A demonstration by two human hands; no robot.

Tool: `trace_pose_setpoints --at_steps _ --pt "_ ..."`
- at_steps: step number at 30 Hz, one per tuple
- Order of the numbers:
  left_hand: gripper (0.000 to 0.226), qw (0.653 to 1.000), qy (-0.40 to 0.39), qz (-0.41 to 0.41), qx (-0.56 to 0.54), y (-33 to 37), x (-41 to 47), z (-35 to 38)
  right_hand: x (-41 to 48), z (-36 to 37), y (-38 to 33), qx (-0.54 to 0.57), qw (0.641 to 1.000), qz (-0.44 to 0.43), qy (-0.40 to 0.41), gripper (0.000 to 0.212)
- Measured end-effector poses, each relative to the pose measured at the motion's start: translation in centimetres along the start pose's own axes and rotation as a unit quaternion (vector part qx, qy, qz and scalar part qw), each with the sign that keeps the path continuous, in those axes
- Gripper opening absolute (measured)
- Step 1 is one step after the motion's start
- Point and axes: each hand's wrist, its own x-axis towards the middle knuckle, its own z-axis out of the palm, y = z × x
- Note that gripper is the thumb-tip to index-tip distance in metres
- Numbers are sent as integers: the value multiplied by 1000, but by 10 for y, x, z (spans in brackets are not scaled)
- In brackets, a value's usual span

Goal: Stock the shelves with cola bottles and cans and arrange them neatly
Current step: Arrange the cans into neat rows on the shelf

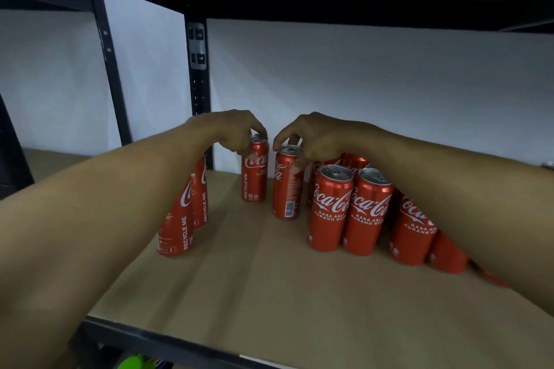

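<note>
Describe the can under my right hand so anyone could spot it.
On the brown shelf board, find the black upright post at the back. Just right of it two cans are being held; yours is the nearer can, the only one showing a barcode.

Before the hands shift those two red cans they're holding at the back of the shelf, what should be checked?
1. Left hand grips the top of the logo-facing red metal cola can: ok.
2. Right hand grips the top of the barcode-facing red metal cola can: ok.
3. Both held cans upright on the brown shelf board: ok.
4. Labels facing front: not ok, one shows its barcode.
5. Gap to the block of red cans on the right: cannot tell.
6. Left forearm clear of the two red cans beneath it: cannot tell, it hides their tops.
</note>
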Motion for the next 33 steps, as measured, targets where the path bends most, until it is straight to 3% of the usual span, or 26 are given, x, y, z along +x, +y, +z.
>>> trace_pose_setpoints --at_steps 8,14,19,33 --pt "63 999 14 7 -28 -6 -1 10 11 6 -1 -33 999 -9 33 61" --pt "68 999 38 -10 -26 -6 -2 17 18 3 -5 -15 999 35 37 66" --pt "67 998 48 -11 -26 -7 -2 19 26 9 -6 -78 994 68 45 55" --pt "67 999 37 5 -9 -12 2 17 35 4 -1 -77 997 4 29 61"
